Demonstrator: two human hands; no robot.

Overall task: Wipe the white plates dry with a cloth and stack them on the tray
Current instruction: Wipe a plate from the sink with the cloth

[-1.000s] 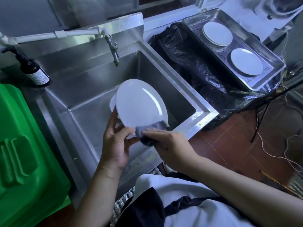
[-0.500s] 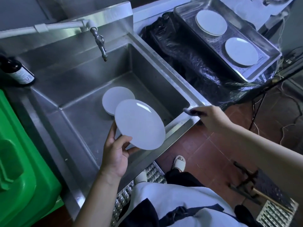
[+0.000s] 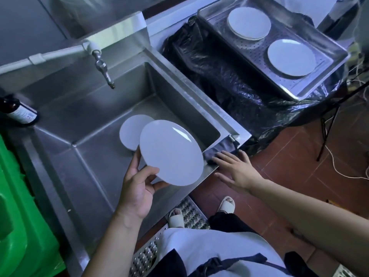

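A white plate is held by the left hand over the near side of the sink. The thumb is pressed on the plate's top face near the rim, and the other fingers are curled under it. The plate is round and smooth. It is tilted a little, and a small bright shine is seen near its far edge.

The right hand is kept flat with its fingers straight and spread. Nothing is gripped by it. Its fingertips are placed at the edge of a dark cloth, which is draped over the front right corner of the sink rim. Whether the cloth is truly touched cannot be told. The two hands are kept apart, with the plate between them.

A second white plate is seen lying on the sink floor, partly hidden behind the held one. A tap on a white pipe is set above the sink's back wall.

To the right of the sink, a metal tray with small holes in its floor is set on black plastic sheeting. Two piles of white plates are laid in it, side by side and apart. The far pile is made of a few plates. How many are in the near pile cannot be told.

A dark bottle is stood at the left of the sink, and a green bin is seen at the far left.
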